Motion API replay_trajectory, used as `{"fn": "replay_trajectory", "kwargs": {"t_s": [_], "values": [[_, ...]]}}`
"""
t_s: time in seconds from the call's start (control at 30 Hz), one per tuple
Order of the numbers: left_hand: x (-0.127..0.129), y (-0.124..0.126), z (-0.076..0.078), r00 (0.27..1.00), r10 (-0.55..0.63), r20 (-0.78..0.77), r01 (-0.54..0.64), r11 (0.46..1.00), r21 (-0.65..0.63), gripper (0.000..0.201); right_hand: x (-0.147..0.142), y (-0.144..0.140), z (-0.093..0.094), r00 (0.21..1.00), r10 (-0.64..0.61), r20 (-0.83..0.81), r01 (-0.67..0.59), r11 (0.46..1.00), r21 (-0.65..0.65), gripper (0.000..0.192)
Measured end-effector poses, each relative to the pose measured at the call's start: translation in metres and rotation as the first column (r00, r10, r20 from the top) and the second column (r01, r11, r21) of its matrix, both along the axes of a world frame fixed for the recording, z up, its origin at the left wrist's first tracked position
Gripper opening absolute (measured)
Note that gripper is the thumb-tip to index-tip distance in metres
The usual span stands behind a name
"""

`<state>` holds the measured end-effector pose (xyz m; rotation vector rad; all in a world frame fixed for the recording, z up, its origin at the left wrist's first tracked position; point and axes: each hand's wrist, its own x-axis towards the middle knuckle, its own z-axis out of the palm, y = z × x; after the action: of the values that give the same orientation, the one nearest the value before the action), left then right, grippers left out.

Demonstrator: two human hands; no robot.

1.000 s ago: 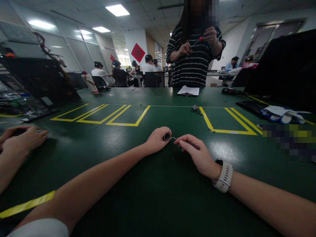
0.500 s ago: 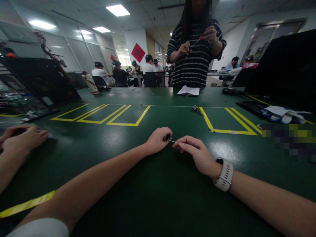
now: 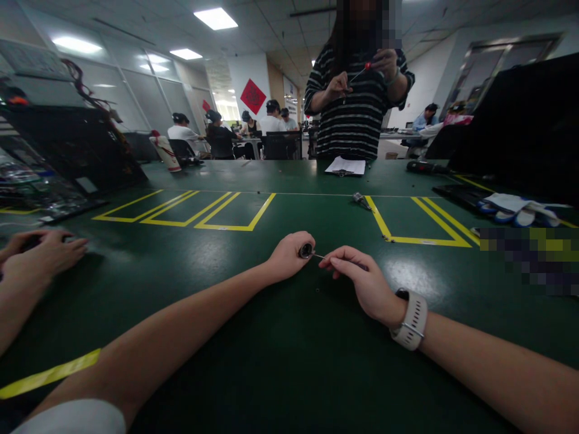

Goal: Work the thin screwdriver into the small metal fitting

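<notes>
Showed, well left of the left hand (image 3: 289, 259), a co-worker's hand (image 3: 45, 259) curled about a dark item too hidden to name. Included yellow tape outlines (image 3: 167, 224) beyond and left of the left hand, on the green table (image 3: 289, 361). Wrapped the left hand in a fist round a dark cylindrical part (image 3: 306, 250), round end toward the near side, remaining length hidden in the palm. Included a tiny dark piece (image 3: 317, 290) on the near side of the gap between the hands. Spanned that gap with a thin-shafted tool (image 3: 320, 257), long axis slanting leftward and slightly away to the part's right rim; could not tell contact there. Pinched the tool between thumb and fingers of the right hand (image 3: 353, 271), half closed, just right of the part. Included a metal-ended piece (image 3: 360, 200) beyond the right hand, and gloves (image 3: 518, 209) well to its right.
</notes>
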<state>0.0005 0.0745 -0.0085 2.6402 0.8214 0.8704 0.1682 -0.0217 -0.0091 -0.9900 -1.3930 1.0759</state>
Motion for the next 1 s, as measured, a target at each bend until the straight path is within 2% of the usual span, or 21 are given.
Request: {"fn": "replay_trajectory", "kwargs": {"t_s": [1.0], "values": [[0.0007,-0.0034,0.0035,0.999,-0.023,0.022,0.023,0.999,-0.033,0.01,-0.0003,-0.0012,0.0015,0.997,0.08,-0.015,-0.079,0.996,0.027,0.015]]}}
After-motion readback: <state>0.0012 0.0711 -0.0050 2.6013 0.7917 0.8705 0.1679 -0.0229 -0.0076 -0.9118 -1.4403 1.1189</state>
